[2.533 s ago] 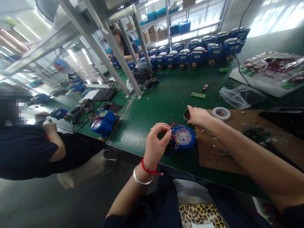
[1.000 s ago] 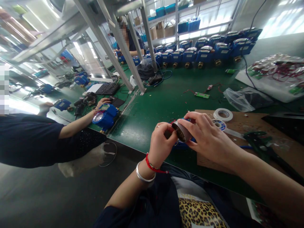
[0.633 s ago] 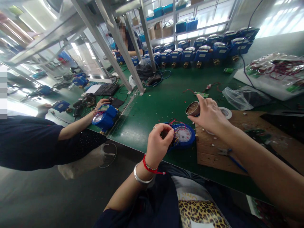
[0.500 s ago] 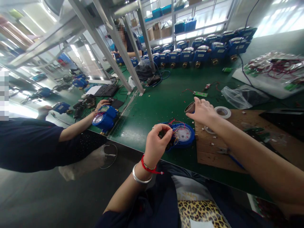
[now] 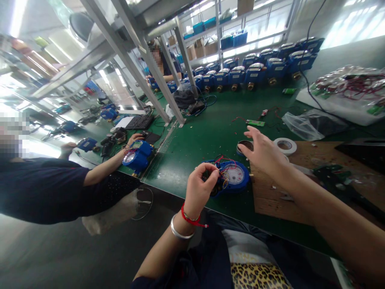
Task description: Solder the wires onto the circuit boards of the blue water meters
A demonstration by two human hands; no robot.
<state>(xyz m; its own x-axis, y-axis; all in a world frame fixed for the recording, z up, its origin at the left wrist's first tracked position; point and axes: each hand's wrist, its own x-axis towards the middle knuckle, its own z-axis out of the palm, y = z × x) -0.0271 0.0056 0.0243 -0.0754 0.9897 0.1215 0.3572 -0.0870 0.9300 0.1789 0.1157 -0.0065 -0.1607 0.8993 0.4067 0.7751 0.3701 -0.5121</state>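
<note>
A blue water meter [image 5: 236, 176] with a round clear dial lies at the bench's front edge, thin red, yellow and dark wires [image 5: 225, 172] loose over it. My left hand [image 5: 199, 186] is at its left end, thumb and forefinger pinched on wire ends; the palm side is partly hidden. My right hand [image 5: 266, 154] hovers with fingers spread, holding nothing. Just beyond its thumb, a dark tape roll [image 5: 241, 145] with a brown core rests on the green bench. A white tape roll [image 5: 285, 146] lies to the right of that hand.
Under my right forearm is a cardboard sheet [image 5: 267, 204] with pliers [image 5: 285, 196] and scraps. A small green part [image 5: 255, 123] with wires lies beyond. Blue meters [image 5: 255, 74] line the back. A co-worker's hand [image 5: 135, 138] touches another meter [image 5: 138, 156] at left.
My right hand has let go of the dark tape roll, which now rests on the bench, and its fingers have opened. My left hand keeps its pinch at the meter.
</note>
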